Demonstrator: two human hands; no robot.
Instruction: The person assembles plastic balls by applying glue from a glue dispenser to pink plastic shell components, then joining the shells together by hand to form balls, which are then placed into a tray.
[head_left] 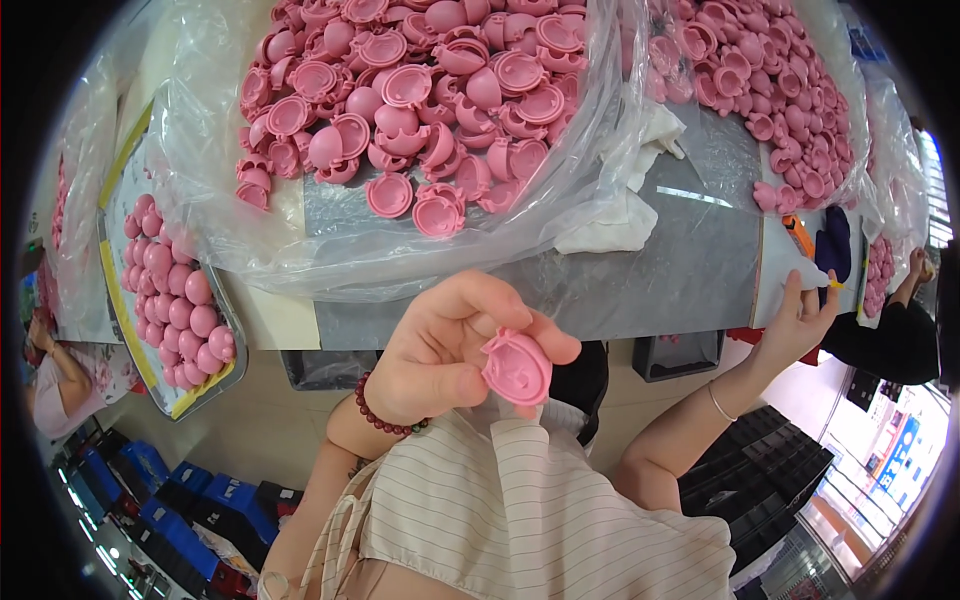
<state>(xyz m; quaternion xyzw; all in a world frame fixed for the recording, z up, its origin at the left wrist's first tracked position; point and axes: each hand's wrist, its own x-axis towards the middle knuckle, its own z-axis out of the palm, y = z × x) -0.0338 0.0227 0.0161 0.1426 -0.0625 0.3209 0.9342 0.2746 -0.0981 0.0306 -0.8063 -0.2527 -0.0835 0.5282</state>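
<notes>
My left hand [450,345] is raised in front of my body, thumb and fingers pinching a pink plastic shell half [517,368]. Its hollow, rimmed inside faces up. Far to the right, my right hand [800,318] is at the table's edge, its fingers around a whitish, cone-shaped bottle with a yellow tip [808,280]. Part of that bottle is hidden behind the fingers. Beyond my left hand, a heap of similar pink shells [400,110] lies in a clear plastic bag [400,262] on the grey tabletop [480,318].
A tray [236,385] of closed pink balls [175,300] stands at the left. Another pink shell heap [770,90] fills the back right, near a crumpled white cloth [610,225]. An orange box [797,235] and a dark blue item [833,245] lie by my right hand. Other people work at both sides.
</notes>
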